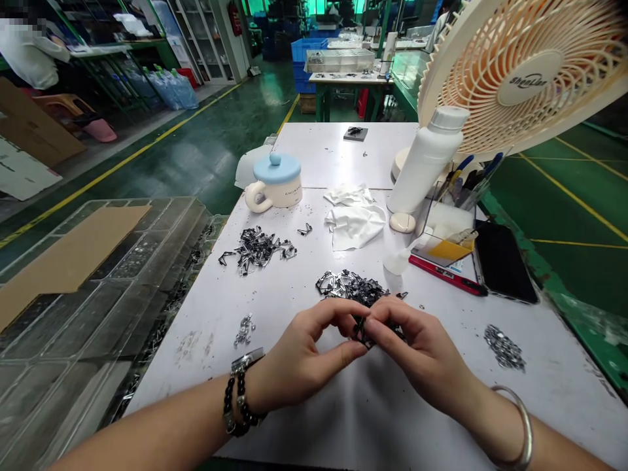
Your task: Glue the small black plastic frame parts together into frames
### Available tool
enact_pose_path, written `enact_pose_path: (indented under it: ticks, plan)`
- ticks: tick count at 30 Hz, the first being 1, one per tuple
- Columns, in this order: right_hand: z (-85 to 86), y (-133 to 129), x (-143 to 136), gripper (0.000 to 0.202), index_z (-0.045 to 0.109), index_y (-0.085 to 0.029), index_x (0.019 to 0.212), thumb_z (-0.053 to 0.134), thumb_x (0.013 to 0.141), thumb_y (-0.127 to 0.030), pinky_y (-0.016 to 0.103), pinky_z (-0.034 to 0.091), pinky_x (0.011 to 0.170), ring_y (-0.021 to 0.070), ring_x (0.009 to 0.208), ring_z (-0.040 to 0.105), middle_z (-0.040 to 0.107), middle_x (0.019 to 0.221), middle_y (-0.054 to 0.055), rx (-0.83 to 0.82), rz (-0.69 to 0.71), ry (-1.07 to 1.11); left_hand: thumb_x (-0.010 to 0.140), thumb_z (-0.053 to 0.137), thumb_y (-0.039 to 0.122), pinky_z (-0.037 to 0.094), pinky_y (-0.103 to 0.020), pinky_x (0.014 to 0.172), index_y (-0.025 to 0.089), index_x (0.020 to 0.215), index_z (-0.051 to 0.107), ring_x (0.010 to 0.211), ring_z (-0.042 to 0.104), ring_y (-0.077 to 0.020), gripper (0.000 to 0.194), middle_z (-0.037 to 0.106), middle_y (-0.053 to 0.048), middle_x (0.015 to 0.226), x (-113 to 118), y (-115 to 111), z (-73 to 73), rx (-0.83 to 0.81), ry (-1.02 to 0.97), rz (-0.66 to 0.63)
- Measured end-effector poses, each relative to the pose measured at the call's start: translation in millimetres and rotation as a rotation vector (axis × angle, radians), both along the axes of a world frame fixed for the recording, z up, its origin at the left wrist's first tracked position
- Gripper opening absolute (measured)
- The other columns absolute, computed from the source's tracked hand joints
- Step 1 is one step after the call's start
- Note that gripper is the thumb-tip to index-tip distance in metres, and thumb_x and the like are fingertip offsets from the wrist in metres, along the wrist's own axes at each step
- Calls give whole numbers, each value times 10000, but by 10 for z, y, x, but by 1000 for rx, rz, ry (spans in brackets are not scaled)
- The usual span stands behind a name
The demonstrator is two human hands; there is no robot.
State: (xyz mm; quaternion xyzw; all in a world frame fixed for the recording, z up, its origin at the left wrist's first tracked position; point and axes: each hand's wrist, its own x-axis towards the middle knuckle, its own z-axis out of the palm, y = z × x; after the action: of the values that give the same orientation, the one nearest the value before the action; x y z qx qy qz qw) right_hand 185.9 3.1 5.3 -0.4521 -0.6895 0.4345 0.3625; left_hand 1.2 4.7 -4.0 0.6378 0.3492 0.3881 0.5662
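Two hands meet at a small dark part

And here we are at the white table [289, 288], with both hands together near the middle! The left hand [307, 350] curls its thumb and forefinger around a small dark part [362, 333], pinching it from its own side. In from the other side comes the right hand [426, 356], thumb and fingertips pressed together on that same part. Fingers hide much of it, so its full shape I cannot tell. It sits just on the near side of the central pile [350, 284], a heap of glossy, dark metal pieces partly behind the fingers.

Look left: another dark pile [260, 248] spreads out, with one loose clip [305, 229] just beside it. Nearer the left wrist lies a little silver cluster [244, 330], and out beyond the right hand there's a silver heap [505, 347].

Across the table, a mug [287, 194] wears its blue lid [277, 169], and crumpled white cloths [356, 226] lie to its right. Then it's the white bottle [426, 163], leaning in front of the big fan [530, 78], with a black phone [505, 261] flat beside the pen holder [446, 235]!
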Motion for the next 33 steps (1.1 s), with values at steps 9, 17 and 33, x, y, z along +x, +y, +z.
enact_pose_path:
  ticks: [9,17,33]
  plan:
    - [9,10,23,149,600,-181,767,565,854,-297,208,424,529,83,591,516,585,655,-7,-120,10,90,802,689,217,490,-323,860,212,1127,566,904,611,-172,347,649,-35,915,-37,12,-2,-18,45,-10]
    - [10,-17,14,110,577,-189,861,598,834,-294,221,466,532,94,564,560,606,620,-17,-72,23,80,740,737,191,483,-342,843,200,971,641,902,593,-189,250,647,-45,918,-65,49,1,99,83,6]
    - [-208,686,545,273,470,-214,683,718,665,-326,374,481,729,203,836,602,606,836,38,27,-544,86,728,738,193,472,-360,839,204,920,635,921,561,-203,219,646,-34,855,-89,39,-50,116,112,-3]
